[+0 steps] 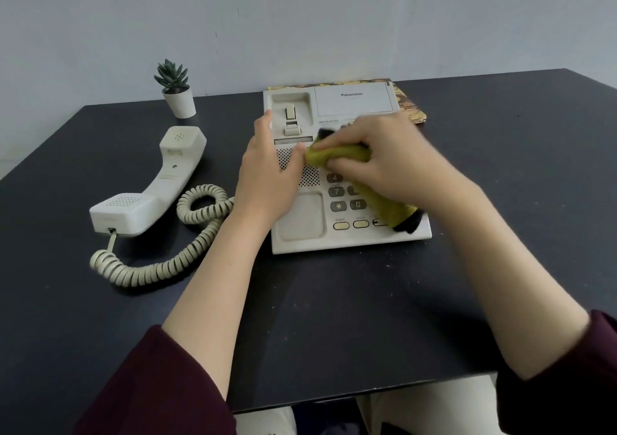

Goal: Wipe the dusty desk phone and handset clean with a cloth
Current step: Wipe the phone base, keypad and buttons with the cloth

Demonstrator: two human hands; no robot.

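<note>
Gripping cloth (337, 155), right hand (390, 164)

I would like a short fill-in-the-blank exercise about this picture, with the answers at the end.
1. The right hand grips a yellow-green ____ on the cream plastic desk phone.
2. The cream handset lies on the dark table, ____ the phone's cradle.
3. The left hand rests on the phone's ____ side.

Answers: cloth; off; left

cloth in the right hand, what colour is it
Yellow-green cloth with black edging, best seen in the head view.
</note>
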